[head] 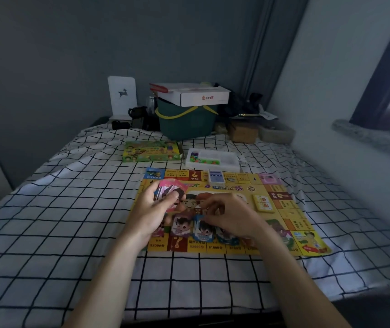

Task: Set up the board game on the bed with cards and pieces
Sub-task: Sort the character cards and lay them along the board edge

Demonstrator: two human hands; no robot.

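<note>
On the bed (71, 209) the game board (291, 223) lies flat; left hand (156, 209) grips a fan of cards (172, 188), right hand (232, 216) pinches a card; beyond, a white tray (227, 162) holds coloured pieces (201, 159)

At the far edge of the bed, a dark green basket (184, 124) with a yellow handle carried a white cardboard box (196, 94). A white deer-printed stand (121, 95) stood toward the far left corner, a brown box (242, 132) toward the right.
</note>
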